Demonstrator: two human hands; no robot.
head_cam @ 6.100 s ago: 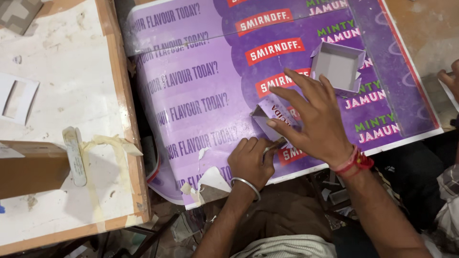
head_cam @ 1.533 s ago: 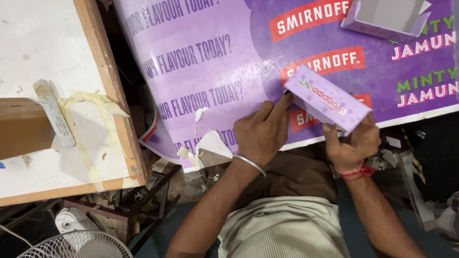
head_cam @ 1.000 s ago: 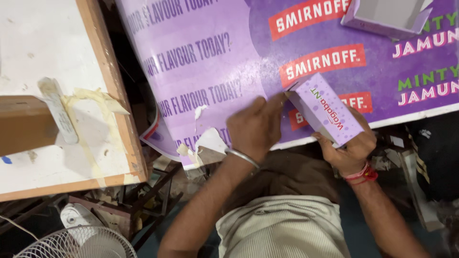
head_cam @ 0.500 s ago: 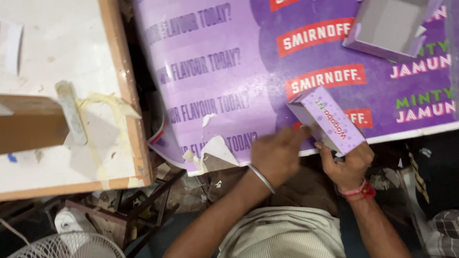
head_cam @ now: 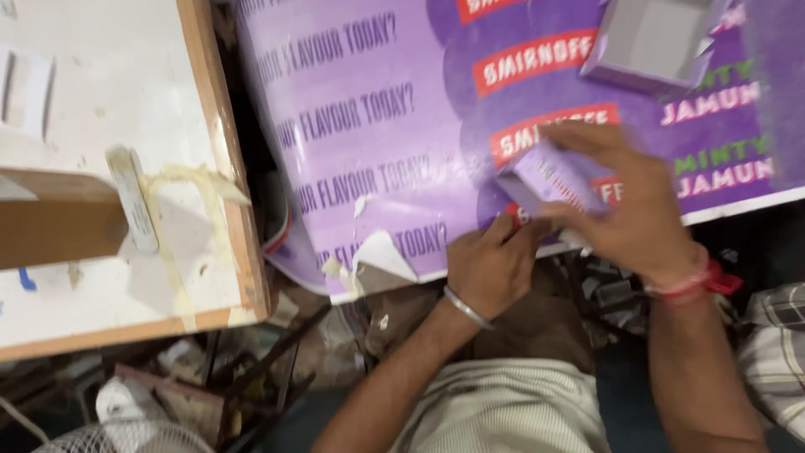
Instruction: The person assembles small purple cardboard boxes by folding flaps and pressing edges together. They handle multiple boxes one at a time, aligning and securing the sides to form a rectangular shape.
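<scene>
A small purple carton point(head_cam: 549, 178) lies on a large purple printed sheet point(head_cam: 394, 126) near its front edge. My right hand point(head_cam: 633, 210), with a red thread band at the wrist, covers the carton from above and grips it. My left hand point(head_cam: 490, 264), with a metal bangle, is closed at the carton's lower left end, touching it. The picture is blurred by motion. A second, open purple-and-grey carton point(head_cam: 654, 42) stands at the sheet's far right.
A white board with a wooden rim point(head_cam: 218, 151) fills the left, with a glue-smeared stick point(head_cam: 134, 197) and a brown block point(head_cam: 50, 226) on it. The sheet's front edge is torn point(head_cam: 369, 252). Scrap clutter and a fan grille point(head_cam: 126, 432) lie below.
My right hand has moved from under the carton to on top of it, pressing it down toward the sheet. My left hand stays at its lower left end. The camera has shifted slightly.
</scene>
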